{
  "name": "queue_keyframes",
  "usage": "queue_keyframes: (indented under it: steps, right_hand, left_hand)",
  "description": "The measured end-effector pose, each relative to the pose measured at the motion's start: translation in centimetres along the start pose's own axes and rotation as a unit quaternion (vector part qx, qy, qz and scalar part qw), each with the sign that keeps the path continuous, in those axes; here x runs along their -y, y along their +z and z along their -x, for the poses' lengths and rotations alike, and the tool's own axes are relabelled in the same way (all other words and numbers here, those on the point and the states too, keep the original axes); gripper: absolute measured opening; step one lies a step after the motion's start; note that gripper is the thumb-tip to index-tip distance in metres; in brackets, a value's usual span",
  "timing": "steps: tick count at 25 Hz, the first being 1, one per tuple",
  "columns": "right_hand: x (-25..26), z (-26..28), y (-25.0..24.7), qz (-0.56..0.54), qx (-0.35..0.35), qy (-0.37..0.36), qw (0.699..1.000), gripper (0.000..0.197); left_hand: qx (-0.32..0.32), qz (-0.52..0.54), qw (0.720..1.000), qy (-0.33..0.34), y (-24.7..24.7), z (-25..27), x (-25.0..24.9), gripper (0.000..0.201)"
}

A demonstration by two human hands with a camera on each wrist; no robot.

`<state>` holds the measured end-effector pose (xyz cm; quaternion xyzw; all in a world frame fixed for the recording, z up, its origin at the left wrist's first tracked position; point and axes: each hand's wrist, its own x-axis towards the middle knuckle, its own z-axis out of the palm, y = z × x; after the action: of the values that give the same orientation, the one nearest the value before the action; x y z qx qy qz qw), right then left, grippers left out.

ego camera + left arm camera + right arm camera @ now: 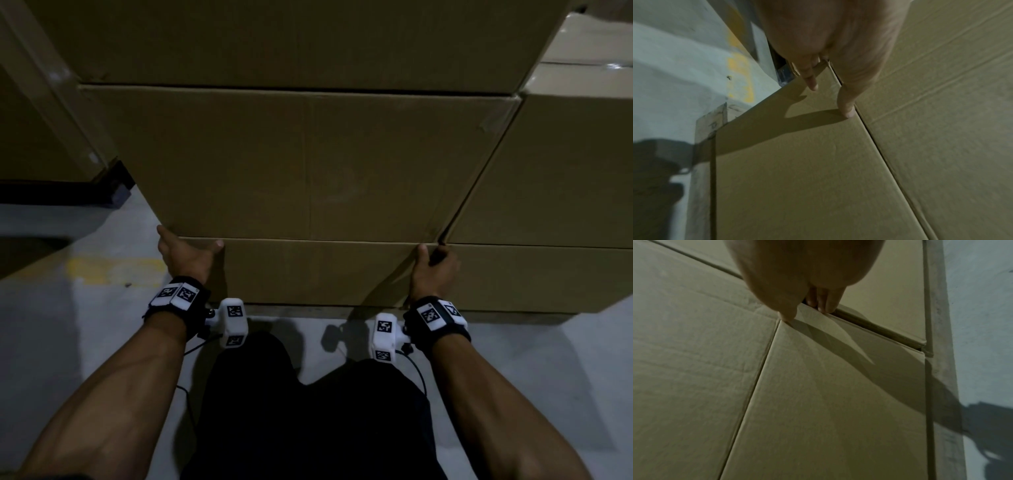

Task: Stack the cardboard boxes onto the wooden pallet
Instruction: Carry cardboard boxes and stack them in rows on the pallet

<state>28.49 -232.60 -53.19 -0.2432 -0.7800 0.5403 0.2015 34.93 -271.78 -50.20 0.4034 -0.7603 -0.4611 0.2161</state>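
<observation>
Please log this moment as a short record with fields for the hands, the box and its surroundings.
left hand: grips near-left corner of the front box, thumb on its near face
right hand: fingers tucked in the gap beside the neighbouring box
stack: another box sits above
base: pallet edge shows under the box
floor: grey, with a yellow mark

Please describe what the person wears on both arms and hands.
Bare forearms, no sleeves or gloves. The left hand and right hand each have a black wrist strap with white blocks printed with black square codes. A white camera housing juts inward from each wrist, trailing a thin black cable.
</observation>
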Motion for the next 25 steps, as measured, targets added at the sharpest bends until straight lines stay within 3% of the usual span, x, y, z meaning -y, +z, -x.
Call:
queue_keyframes:
  steps: [16,25]
  right_hand:
    - [-1.0,-1.0,0.8,-0.049,-0.026,-0.033,0.998,0.036]
    - [-0.7,-1.2,1.3,-0.045,-0.035,0.001,0.998,0.034]
  left_hand:
    - [-0.003,0.002,1.000,0.005,0.6,0.4,0.0,0.114]
    - [0.005,0.058,0.998,0.015,1.3,1.0,0.2,0.119]
